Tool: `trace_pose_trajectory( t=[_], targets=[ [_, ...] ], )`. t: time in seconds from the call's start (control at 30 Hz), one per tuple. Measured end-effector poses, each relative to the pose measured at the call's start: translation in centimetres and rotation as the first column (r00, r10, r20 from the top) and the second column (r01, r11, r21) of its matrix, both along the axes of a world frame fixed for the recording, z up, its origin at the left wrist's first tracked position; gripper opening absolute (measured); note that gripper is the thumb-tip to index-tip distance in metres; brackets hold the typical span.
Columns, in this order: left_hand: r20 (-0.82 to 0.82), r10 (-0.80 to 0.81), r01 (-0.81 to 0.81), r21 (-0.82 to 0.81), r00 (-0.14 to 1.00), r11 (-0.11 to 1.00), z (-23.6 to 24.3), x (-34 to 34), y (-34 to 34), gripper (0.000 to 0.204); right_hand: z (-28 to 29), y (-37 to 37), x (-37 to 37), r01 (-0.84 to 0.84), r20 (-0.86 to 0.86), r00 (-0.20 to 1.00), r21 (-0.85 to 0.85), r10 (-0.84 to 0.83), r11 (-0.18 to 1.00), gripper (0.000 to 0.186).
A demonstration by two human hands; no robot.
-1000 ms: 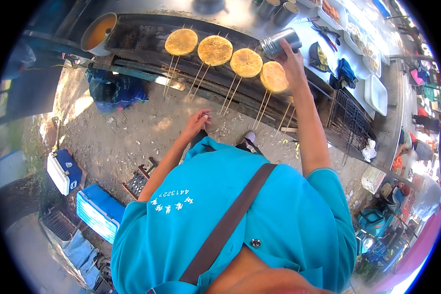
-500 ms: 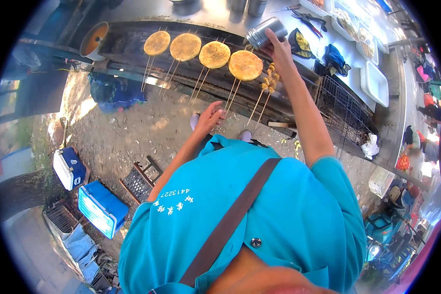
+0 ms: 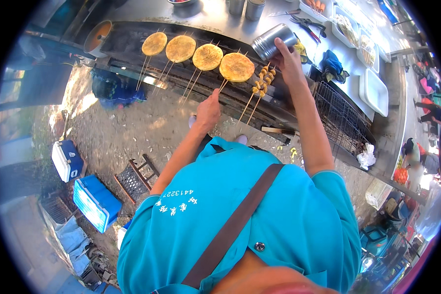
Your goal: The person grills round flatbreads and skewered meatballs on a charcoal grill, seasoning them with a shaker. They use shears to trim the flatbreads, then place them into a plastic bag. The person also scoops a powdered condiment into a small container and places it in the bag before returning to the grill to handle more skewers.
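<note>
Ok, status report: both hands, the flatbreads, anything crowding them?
Left hand closed on skewers of rightmost flatbread. Right hand holding metal shaker, tilted. Skewered small pieces close beside that flatbread.

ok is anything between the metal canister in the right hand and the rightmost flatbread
Nothing visible stands between the metal canister, tilted in the right hand, and the rightmost flatbread. The left hand holds that flatbread's skewers, outside the gap.
</note>
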State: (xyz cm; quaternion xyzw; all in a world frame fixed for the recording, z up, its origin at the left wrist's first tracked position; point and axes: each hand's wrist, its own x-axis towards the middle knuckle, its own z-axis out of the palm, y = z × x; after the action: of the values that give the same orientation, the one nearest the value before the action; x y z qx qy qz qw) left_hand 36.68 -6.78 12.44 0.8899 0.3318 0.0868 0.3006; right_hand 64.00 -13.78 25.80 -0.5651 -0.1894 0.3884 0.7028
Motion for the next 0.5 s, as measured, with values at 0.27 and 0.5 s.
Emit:
trace_pose_trajectory(
  t=[0.27, 0.5],
  targets=[
    [0.257, 0.259, 0.223, -0.963, 0.931, 0.153, 4.9, 0.4, 0.0, 0.033, -0.2, -1.6, 1.4, 0.146, -0.171, 0.978, 0.159, -0.118, 0.976, 0.047],
    [0.207, 0.345, 0.212, -0.977, 0.915, 0.022, 1.0, 0.8, 0.5, 0.028, -2.4, 2.6, -0.8, 0.114, -0.173, 0.981, 0.134, -0.09, 0.984, 0.042]
  ],
)
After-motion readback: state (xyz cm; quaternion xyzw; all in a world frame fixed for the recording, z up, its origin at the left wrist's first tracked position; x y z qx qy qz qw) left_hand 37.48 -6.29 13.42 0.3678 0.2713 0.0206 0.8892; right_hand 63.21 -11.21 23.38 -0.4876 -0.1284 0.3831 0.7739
